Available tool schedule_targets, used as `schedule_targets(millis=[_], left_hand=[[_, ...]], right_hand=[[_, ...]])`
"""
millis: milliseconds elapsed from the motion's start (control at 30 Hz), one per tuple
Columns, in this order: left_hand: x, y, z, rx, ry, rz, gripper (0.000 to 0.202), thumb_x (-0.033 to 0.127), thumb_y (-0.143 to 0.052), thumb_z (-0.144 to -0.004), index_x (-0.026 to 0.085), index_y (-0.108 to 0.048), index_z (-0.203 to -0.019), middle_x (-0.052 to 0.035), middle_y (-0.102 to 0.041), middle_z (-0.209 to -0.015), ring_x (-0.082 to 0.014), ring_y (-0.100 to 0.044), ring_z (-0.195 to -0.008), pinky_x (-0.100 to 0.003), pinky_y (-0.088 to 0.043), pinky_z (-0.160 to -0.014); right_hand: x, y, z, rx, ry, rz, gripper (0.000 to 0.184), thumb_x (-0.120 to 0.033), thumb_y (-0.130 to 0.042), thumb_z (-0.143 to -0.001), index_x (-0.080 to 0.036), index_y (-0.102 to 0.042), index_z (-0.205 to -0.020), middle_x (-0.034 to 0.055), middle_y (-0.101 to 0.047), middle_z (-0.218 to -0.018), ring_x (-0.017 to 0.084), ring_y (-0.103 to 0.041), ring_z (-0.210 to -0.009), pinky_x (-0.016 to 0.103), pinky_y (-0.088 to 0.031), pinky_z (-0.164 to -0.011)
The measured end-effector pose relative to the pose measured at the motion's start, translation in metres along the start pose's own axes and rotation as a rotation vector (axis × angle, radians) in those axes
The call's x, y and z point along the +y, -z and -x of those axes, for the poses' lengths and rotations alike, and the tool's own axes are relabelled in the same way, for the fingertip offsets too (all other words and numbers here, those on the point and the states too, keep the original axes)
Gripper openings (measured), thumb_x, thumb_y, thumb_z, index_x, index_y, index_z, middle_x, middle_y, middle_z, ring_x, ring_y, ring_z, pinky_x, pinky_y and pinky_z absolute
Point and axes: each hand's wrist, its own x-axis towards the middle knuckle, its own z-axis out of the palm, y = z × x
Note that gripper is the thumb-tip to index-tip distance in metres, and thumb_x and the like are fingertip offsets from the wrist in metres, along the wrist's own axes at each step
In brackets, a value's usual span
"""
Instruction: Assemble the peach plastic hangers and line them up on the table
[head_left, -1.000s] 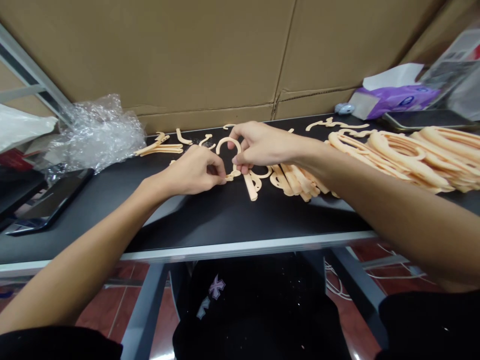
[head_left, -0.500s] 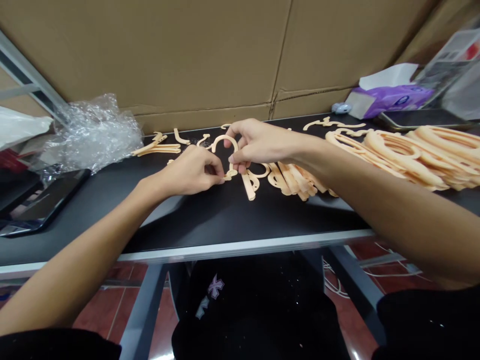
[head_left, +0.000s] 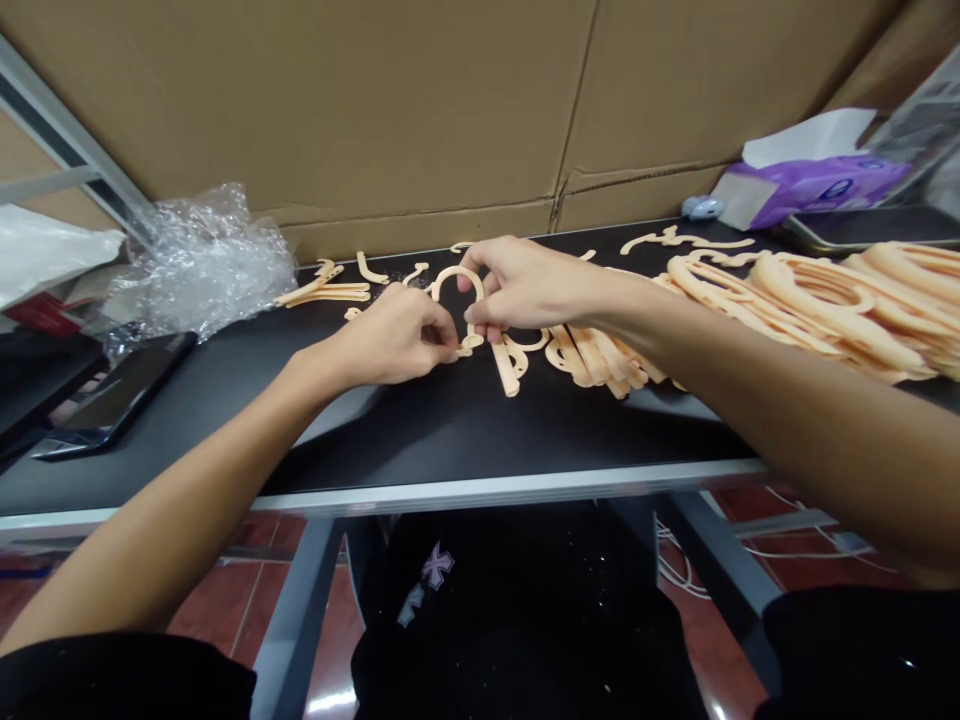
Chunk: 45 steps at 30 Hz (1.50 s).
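A pale-orange plastic hanger hook [head_left: 454, 271] is held upright above the black table. My right hand [head_left: 529, 285] grips the curved side of it between thumb and fingers. At its lower end, my left hand [head_left: 397, 335] pinches the small flat base piece; the fingers cover part of it. Just right of the hook, a straight hanger arm [head_left: 506, 370] and a ring-shaped piece lie on the table. Beyond them is a row of stacked hanger pieces [head_left: 596, 360], partly hidden under my right forearm.
Folded hangers [head_left: 825, 300] are piled at the right. Loose hanger parts [head_left: 330, 290] lie behind my left hand, near crumpled clear plastic wrap [head_left: 217, 260]. A dark phone-like slab [head_left: 120, 395] is at the left. A purple tissue pack [head_left: 817, 185] stands at the back right, before a cardboard wall [head_left: 420, 110].
The whole view has shifted slightly to the left. Both hands keep almost the same grip on the hanger hook, with no clear movement of the pieces.
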Motion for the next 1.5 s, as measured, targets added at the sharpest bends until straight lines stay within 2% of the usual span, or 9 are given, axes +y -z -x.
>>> schedule_targets(millis=[233, 367, 533, 633, 900, 1000, 1233, 1367, 1500], left_hand=[[0.000, -0.001, 0.000, 0.014, 0.000, -0.021, 0.014, 0.014, -0.068, -0.079, 0.018, -0.080, -0.072, -0.0006, -0.079, -0.073, -0.0150, -0.069, -0.065, -0.027, -0.048, -0.071], [0.004, 0.001, 0.001, -0.015, 0.008, 0.044, 0.015, 0.014, -0.068, -0.078, 0.019, -0.081, -0.075, -0.0006, -0.080, -0.075, -0.0154, -0.071, -0.067, -0.028, -0.049, -0.073], [0.012, 0.001, 0.003, -0.022, -0.017, 0.076, 0.016, 0.015, -0.067, -0.079, 0.019, -0.081, -0.073, 0.0004, -0.079, -0.073, -0.0149, -0.070, -0.066, -0.028, -0.050, -0.073], [0.012, 0.000, 0.002, -0.011, -0.022, 0.065, 0.014, 0.017, -0.068, -0.080, 0.019, -0.080, -0.072, -0.0001, -0.079, -0.074, -0.0160, -0.070, -0.067, -0.029, -0.049, -0.073], [0.004, 0.000, 0.001, -0.017, -0.016, -0.017, 0.016, 0.021, -0.066, -0.081, 0.019, -0.078, -0.071, -0.0005, -0.077, -0.070, -0.0152, -0.065, -0.061, -0.030, -0.046, -0.068], [0.005, 0.000, 0.001, -0.011, -0.014, -0.029, 0.016, 0.022, -0.066, -0.081, 0.019, -0.078, -0.072, -0.0011, -0.077, -0.071, -0.0154, -0.065, -0.062, -0.030, -0.045, -0.069], [0.004, -0.002, 0.001, -0.003, -0.013, -0.035, 0.017, 0.021, -0.066, -0.082, 0.020, -0.081, -0.074, -0.0013, -0.079, -0.073, -0.0159, -0.065, -0.063, -0.031, -0.046, -0.073], [0.003, -0.002, 0.001, 0.031, -0.019, -0.020, 0.015, 0.023, -0.068, -0.080, 0.021, -0.082, -0.073, -0.0019, -0.079, -0.073, -0.0189, -0.068, -0.069, -0.033, -0.047, -0.078], [0.003, -0.002, 0.001, 0.033, -0.017, -0.028, 0.016, 0.022, -0.068, -0.079, 0.022, -0.082, -0.072, -0.0011, -0.078, -0.070, -0.0179, -0.066, -0.067, -0.033, -0.047, -0.078]], right_hand=[[-0.004, 0.001, 0.001, 0.022, 0.027, 0.139, 0.036, -0.003, -0.072, -0.072, -0.024, -0.052, -0.094, 0.0006, -0.065, -0.067, 0.022, -0.067, -0.070, 0.032, -0.044, -0.058], [0.003, -0.003, -0.003, 0.077, 0.055, 0.254, 0.036, -0.003, -0.072, -0.070, -0.023, -0.051, -0.091, 0.0016, -0.063, -0.073, 0.022, -0.064, -0.074, 0.032, -0.041, -0.060], [0.006, -0.005, -0.004, 0.073, 0.065, 0.226, 0.035, -0.004, -0.071, -0.071, -0.023, -0.052, -0.094, 0.0016, -0.065, -0.083, 0.020, -0.063, -0.078, 0.031, -0.043, -0.062], [0.001, -0.002, -0.001, 0.097, 0.075, 0.259, 0.036, -0.004, -0.072, -0.071, -0.023, -0.054, -0.095, 0.0001, -0.063, -0.079, 0.021, -0.063, -0.080, 0.030, -0.043, -0.063], [-0.006, 0.009, 0.007, 0.009, 0.004, 0.005, 0.036, -0.009, -0.078, -0.074, -0.025, -0.055, -0.096, 0.0001, -0.066, -0.074, 0.020, -0.067, -0.075, 0.030, -0.047, -0.060], [-0.006, 0.007, 0.006, -0.020, -0.009, 0.056, 0.039, -0.007, -0.078, -0.072, -0.024, -0.055, -0.098, -0.0002, -0.066, -0.072, 0.020, -0.066, -0.070, 0.031, -0.046, -0.059], [-0.002, 0.002, 0.003, 0.026, 0.019, 0.135, 0.040, -0.003, -0.075, -0.069, -0.023, -0.055, -0.097, -0.0013, -0.063, -0.069, 0.021, -0.064, -0.073, 0.030, -0.043, -0.061], [-0.003, 0.001, 0.004, 0.079, 0.030, 0.236, 0.034, -0.002, -0.070, -0.071, -0.022, -0.055, -0.094, -0.0014, -0.060, -0.071, 0.021, -0.063, -0.080, 0.030, -0.044, -0.065], [-0.003, -0.001, 0.005, 0.074, 0.060, 0.256, 0.035, -0.001, -0.069, -0.069, -0.022, -0.054, -0.093, 0.0005, -0.059, -0.077, 0.023, -0.062, -0.086, 0.032, -0.046, -0.069]])
